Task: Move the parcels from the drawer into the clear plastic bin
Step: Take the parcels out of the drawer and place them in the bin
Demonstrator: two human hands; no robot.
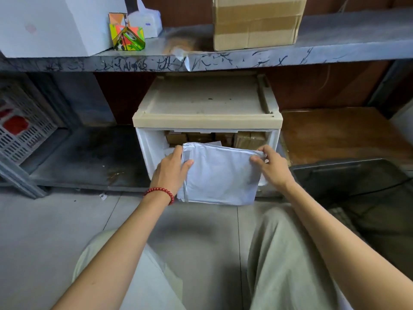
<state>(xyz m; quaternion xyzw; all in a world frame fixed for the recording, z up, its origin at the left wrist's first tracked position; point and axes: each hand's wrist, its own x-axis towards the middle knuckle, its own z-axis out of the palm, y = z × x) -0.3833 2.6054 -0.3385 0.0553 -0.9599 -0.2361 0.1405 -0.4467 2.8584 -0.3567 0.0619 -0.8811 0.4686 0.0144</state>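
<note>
A flat white plastic-wrapped parcel (220,174) is held over the front of the pulled-out white drawer (148,148), tilted toward me. My left hand (171,170) grips its left edge, thumb on top. My right hand (271,165) pinches its upper right corner. Several brown cardboard parcels (248,138) stand at the back of the drawer, under the beige top of the drawer unit (205,118). The clear plastic bin (348,175) stands on the floor to the right, dim and see-through.
A scratched grey shelf (223,60) overhangs the unit, carrying a taped cardboard box (257,23), a colourful small carton (126,33) and a white box (55,21). A grey perforated crate (20,128) stands at the left. My knees are at the bottom of the view.
</note>
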